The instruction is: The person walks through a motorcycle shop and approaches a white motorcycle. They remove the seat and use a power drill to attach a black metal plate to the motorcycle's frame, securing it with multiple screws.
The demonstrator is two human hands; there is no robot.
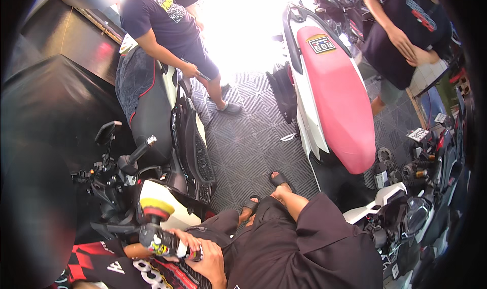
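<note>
Right hand (208, 261) grip wraps polisher (162, 238); yellow pad (156, 206) against scooter panel (175, 208).

A handheld polisher (158, 228), black-bodied with a yellow foam pad over a red backing, lies gripped, pad tilted upward beyond the fingers.

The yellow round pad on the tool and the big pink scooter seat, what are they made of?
The yellow round pad on the dark handheld polishing tool looks like soft foam: matte, thick, rounded edge, with a red layer beneath. The long pink scooter seat seems to be smooth vinyl or a similar cover over padding; it has a faint sheen and a cushioned curve. Neither can be told for sure.
</note>
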